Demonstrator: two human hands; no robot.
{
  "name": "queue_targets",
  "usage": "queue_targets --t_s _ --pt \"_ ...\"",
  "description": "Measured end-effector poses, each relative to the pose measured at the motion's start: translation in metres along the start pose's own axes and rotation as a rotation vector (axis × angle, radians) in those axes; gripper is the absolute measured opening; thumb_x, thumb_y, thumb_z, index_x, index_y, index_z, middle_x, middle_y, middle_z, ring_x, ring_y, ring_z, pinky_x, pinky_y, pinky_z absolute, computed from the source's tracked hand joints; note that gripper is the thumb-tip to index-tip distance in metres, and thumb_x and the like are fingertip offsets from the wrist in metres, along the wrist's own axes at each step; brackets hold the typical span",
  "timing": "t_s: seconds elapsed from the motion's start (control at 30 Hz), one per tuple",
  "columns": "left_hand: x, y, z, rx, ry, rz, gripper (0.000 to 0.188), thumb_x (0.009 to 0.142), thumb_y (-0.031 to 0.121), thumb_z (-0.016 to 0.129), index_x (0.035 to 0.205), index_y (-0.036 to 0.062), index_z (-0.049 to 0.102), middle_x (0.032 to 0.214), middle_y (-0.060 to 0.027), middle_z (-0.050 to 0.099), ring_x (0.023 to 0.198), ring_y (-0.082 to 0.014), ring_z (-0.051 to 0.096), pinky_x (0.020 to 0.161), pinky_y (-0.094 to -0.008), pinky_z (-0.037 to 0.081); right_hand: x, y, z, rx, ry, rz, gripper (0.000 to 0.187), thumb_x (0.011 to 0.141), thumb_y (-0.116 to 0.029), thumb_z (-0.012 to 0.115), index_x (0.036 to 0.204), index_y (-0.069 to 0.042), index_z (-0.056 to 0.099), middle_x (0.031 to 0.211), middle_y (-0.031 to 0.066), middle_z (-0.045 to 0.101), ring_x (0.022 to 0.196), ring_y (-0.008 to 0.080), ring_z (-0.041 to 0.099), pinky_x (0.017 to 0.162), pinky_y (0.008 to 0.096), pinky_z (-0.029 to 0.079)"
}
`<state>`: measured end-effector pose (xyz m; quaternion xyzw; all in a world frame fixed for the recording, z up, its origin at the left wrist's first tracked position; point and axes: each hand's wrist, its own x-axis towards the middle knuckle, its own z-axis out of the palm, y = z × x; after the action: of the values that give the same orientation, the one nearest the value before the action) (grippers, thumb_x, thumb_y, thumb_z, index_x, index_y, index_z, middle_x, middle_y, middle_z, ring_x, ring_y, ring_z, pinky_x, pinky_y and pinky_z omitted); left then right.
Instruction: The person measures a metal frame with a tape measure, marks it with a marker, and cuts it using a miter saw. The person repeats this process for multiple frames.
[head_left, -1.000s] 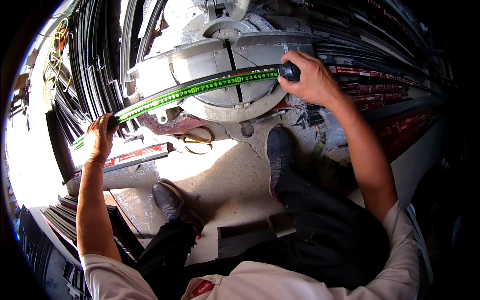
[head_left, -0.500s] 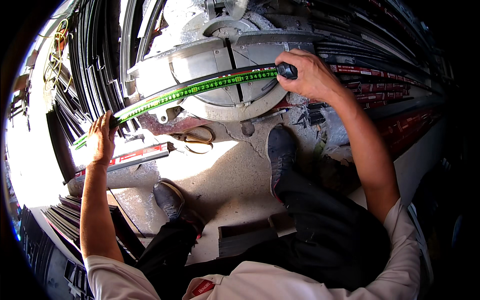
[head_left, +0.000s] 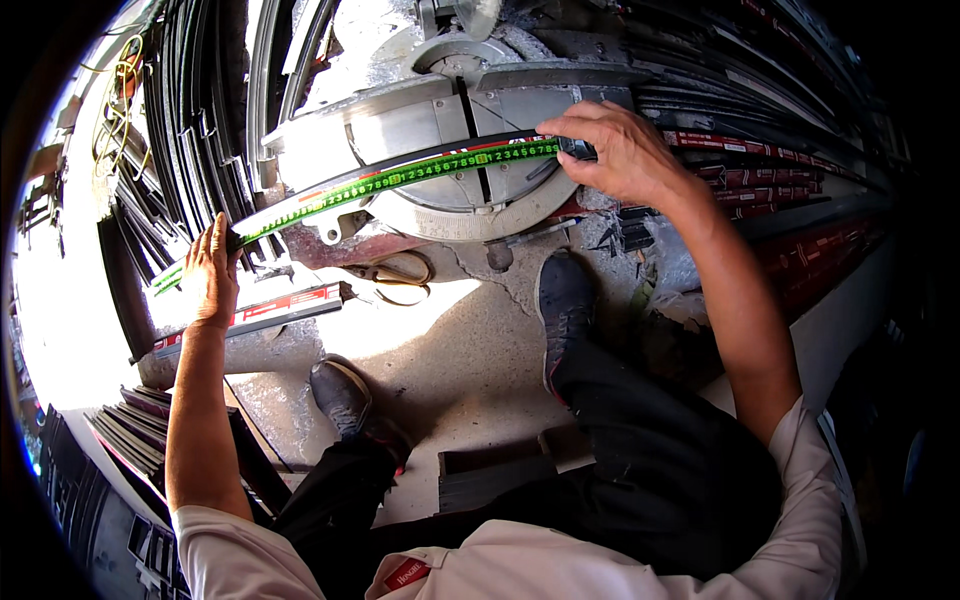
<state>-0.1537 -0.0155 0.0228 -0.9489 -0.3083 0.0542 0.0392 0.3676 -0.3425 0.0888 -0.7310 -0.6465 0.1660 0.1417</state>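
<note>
A green tape measure blade (head_left: 420, 173) with dark markings stretches in a shallow arc between my hands. It runs along a dark strip (head_left: 420, 154) lying across the grey turntable and fence of a mitre saw (head_left: 400, 131). My right hand (head_left: 625, 155) grips the dark tape case (head_left: 577, 150) over the saw's right side, its index finger reaching along the strip. At the other side, my left hand (head_left: 211, 275) is closed around the blade, fingers up and thumb beside it. Some of the blade pokes out beyond that hand. Whether its fingers also pinch the strip is hidden.
Scissors (head_left: 398, 270) lie on the floor in front of the saw, near a red-labelled profile (head_left: 285, 310). Long dark profiles (head_left: 195, 120) stand at the left. More red-wrapped lengths (head_left: 760, 180) are stacked at the right. My shoes (head_left: 566, 300) are on the concrete.
My right index finger has stretched out leftward over the strip, and the tape case has turned slightly in the hand. My left fingers have straightened a little. The blade stays stretched along the strip.
</note>
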Motion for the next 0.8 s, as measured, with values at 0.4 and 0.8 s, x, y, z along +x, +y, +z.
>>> queue_targets --t_s 0.4,0.8 --pt "0.0 0.0014 -0.0025 0.007 -0.023 -0.022 0.067 0.099 0.018 0.073 0.16 0.0115 0.047 0.148 -0.0147 0.062 0.137 -0.0339 0.057 0.117 -0.047 0.044 -0.0045 0.0013 -0.0015 -0.058 -0.068 -0.066 0.034 0.099 -0.02 0.073 0.131 -0.026 0.077 0.124 0.0003 0.066 0.11 0.0249 0.066 0.098 0.04 0.058" --pt "-0.0003 -0.0005 -0.0007 0.026 -0.028 -0.02 0.068 0.098 0.016 0.074 0.16 0.0117 0.046 0.149 -0.0142 0.061 0.138 -0.0338 0.057 0.118 -0.0471 0.043 -0.0052 -0.0067 -0.003 -0.145 -0.084 -0.081 0.033 0.098 -0.018 0.071 0.128 -0.028 0.078 0.116 0.0028 0.066 0.107 0.0241 0.066 0.088 0.0414 0.06"
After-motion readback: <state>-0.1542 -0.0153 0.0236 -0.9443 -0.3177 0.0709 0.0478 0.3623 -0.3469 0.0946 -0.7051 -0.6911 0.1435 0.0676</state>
